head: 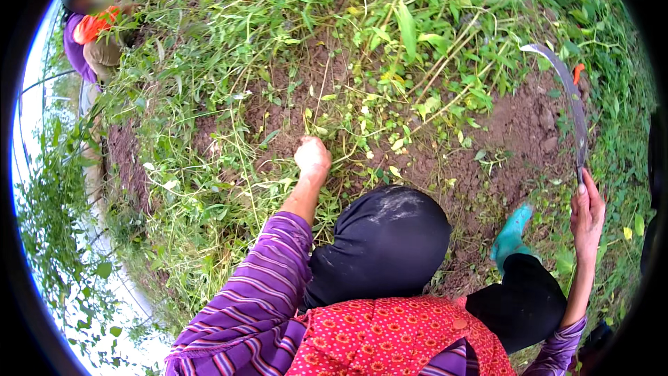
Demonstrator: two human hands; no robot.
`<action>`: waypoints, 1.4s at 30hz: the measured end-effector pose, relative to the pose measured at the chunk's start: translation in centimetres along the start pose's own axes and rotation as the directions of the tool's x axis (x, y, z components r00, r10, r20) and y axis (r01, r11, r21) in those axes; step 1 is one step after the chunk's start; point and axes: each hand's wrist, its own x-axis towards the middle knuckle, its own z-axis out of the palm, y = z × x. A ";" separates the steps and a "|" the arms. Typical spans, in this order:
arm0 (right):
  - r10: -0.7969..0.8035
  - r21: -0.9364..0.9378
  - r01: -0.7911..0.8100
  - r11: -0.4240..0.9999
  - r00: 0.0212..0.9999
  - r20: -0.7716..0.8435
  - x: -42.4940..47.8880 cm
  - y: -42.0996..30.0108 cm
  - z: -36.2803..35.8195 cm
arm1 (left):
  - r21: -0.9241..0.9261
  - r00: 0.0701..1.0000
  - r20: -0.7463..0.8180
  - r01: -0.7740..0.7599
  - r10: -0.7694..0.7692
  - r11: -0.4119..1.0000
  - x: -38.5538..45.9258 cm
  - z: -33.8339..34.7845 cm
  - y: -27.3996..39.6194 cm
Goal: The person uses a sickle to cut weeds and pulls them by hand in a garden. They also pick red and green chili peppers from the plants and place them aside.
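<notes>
My left hand point(313, 156) is closed low over the weeds, around thin plant stems point(309, 124) that show just above the fist. Out to the right, my right hand point(586, 209) grips the handle end of a sickle point(573, 99). The curved metal blade points up and away, its pale tip bent to the left over soil and leaves. Most of the handle is hidden in my fingers. Green weeds point(240, 130) and long fallen stems point(451, 57) cover much of the reddish-brown soil point(522, 120) between the two hands.
My dark-trousered knee point(391, 235) and a teal boot point(511, 235) are close below. Another person point(94, 42) crouches at the upper left. A small orange object point(578, 73) lies beside the blade. Dense greenery point(621, 94) borders the right, and a pale strip point(94, 167) runs along the left.
</notes>
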 end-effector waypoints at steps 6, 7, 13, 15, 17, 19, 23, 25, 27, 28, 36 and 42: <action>0.050 0.032 -0.051 0.998 0.999 0.003 0.8 0.3 0.4 | -0.351 0.983 0.022 -0.162 0.182 0.922 1.4 -2.5 -4.1; 0.052 0.025 -0.052 0.998 0.999 -0.007 0.8 0.2 0.2 | -0.419 0.974 0.050 -0.181 0.221 0.890 0.0 -4.2 -3.4; 0.001 0.042 -0.002 0.999 1.000 0.017 1.5 0.0 0.3 | -0.706 0.954 -0.295 -0.249 0.045 0.663 0.9 -11.7 -5.6; 0.015 0.026 -0.016 1.000 1.000 0.011 1.4 -0.5 0.5 | -0.856 0.937 -0.335 -0.256 -0.103 0.450 3.1 -15.9 -4.1; 0.036 0.018 -0.036 0.999 0.999 0.013 1.3 -0.5 0.7 | -0.887 0.896 -0.412 -0.353 -0.163 0.298 6.2 -16.7 -1.8; 0.041 -0.001 -0.041 0.999 0.999 -0.010 0.7 -0.4 -0.3 | -0.943 0.971 -0.176 -0.214 0.165 0.254 7.0 -15.7 2.5; 0.070 -0.043 -0.070 0.997 0.998 0.003 0.7 0.2 0.4 | -0.591 0.691 0.108 -0.533 0.715 0.605 9.2 -5.0 4.6; 0.094 -0.079 -0.094 0.992 0.996 0.001 0.1 1.1 -0.4 | -0.347 0.678 0.280 -0.589 0.680 0.730 8.3 -3.2 7.2; 0.083 -0.107 -0.081 0.991 0.996 0.014 -0.5 1.6 -0.2 | -0.106 0.738 0.339 -0.586 0.584 0.803 6.8 -2.7 8.7; 0.062 -0.189 -0.060 0.980 0.998 0.005 -0.6 1.9 -0.3 | -0.045 0.774 0.275 -0.582 0.570 0.812 7.2 -0.9 8.5; 0.114 -0.105 -0.114 0.988 0.993 -0.001 -0.2 2.4 -0.4 | 0.007 0.830 -0.029 -0.557 0.557 0.830 4.9 -1.4 1.2; 0.121 -0.125 -0.117 0.985 0.992 0.025 -0.4 2.3 -0.6 | 0.052 0.865 0.462 -0.245 0.195 0.968 0.1 -6.1 -1.1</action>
